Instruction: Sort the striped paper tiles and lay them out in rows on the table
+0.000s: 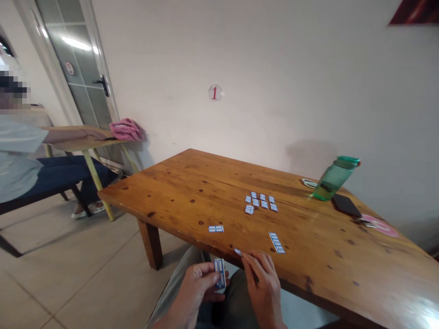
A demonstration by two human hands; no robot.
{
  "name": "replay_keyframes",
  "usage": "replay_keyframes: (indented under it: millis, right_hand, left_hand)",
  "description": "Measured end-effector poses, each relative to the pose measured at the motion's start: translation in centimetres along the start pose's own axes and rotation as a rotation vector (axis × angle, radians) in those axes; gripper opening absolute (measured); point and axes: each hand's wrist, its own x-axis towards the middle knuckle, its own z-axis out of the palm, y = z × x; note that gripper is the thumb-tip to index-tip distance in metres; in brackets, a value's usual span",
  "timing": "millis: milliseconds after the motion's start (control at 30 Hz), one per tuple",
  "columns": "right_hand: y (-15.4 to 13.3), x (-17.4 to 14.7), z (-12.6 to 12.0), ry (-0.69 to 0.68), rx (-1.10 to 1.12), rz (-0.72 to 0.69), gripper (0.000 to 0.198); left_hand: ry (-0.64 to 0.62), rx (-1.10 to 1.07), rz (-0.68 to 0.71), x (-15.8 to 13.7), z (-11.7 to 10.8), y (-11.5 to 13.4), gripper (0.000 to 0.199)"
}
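My left hand [202, 283] is closed around a small sheet or stack of blue-and-white labels [220, 273], thumb on its face, above my lap. At the table's front edge, my right hand [262, 281] pinches a small pale blue-white piece [238, 252], seen nearly edge-on, probably one label. Just beyond my hands lie a short blue-and-white label sheet [216, 229] and, to the right, a longer label strip [276, 243]. Farther back, several small label pieces [255, 202] are grouped in rough rows. Print on the labels is too small to read.
On the wooden table [178, 187] stand a green bottle [334, 179], a dark phone-like slab [346, 205], a white coiled cable [309, 183] and a pink round item [382, 226] with a metal object on it. At left, another person [20, 146] sits at a small table [77, 142].
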Motion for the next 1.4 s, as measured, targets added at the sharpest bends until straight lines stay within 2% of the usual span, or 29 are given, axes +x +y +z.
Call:
replay_keyframes:
  millis: [133, 267, 433, 667, 867, 967, 1100, 1233, 1333, 1400]
  right_hand:
    - [-1.4, 0.3, -1.5, 0.154, -0.050, -0.172, 0.020]
    - [-3.0, -0.1, -1.8, 0.096, -0.189, -0.351, 0.023]
    - [-3.5, -1.4, -1.2, -0.007, -0.249, -0.282, 0.029]
    - [-2.1, -1.2, -1.7, -0.077, -0.281, -0.440, 0.029]
    - [-2.1, -1.3, -1.8, -0.085, -0.243, -0.420, 0.028]
    - [-2.2, -1.3, -1.7, -0.094, -0.214, -0.438, 0.028]
    - [-2.5, -1.4, -1.4, -0.102, -0.128, -0.340, 0.025]
    - [-2.3, -0.9, -0.3, -0.182, -0.035, -0.180, 0.035]
    - [-1.8, 0.3, 1.2, -0.184, -0.098, 0.027, 0.038]
    - [-1.9, 1.5, 2.2, -0.252, -0.158, 0.084, 0.039]
  left_hand:
    - [-0.039, 0.018, -0.021, 0.3, -0.1, -0.2, 0.037]
    - [-0.116, 0.025, -0.015, 0.3, 0.0, -0.3, 0.040]
    - [-0.103, 0.077, 0.043, -0.7, 0.6, 0.6, 0.036]
    - [-0.195, 0.032, 0.070, -0.9, 0.6, 0.8, 0.032]
    - [-0.172, 0.014, 0.030, -1.0, 0.4, 0.8, 0.032]
    - [-0.121, -0.035, 0.023, -1.1, 0.4, 0.8, 0.032]
    - [-0.074, -0.059, 0.026, -0.9, 0.5, 0.9, 0.033]
    - [-0.022, -0.064, 0.038, -0.6, 0.4, 1.1, 0.031]
    - [0.023, -0.115, 0.057, -0.4, 0.3, 1.2, 0.031]
    - [0.040, -0.179, 0.073, -0.4, 0.3, 1.3, 0.032]
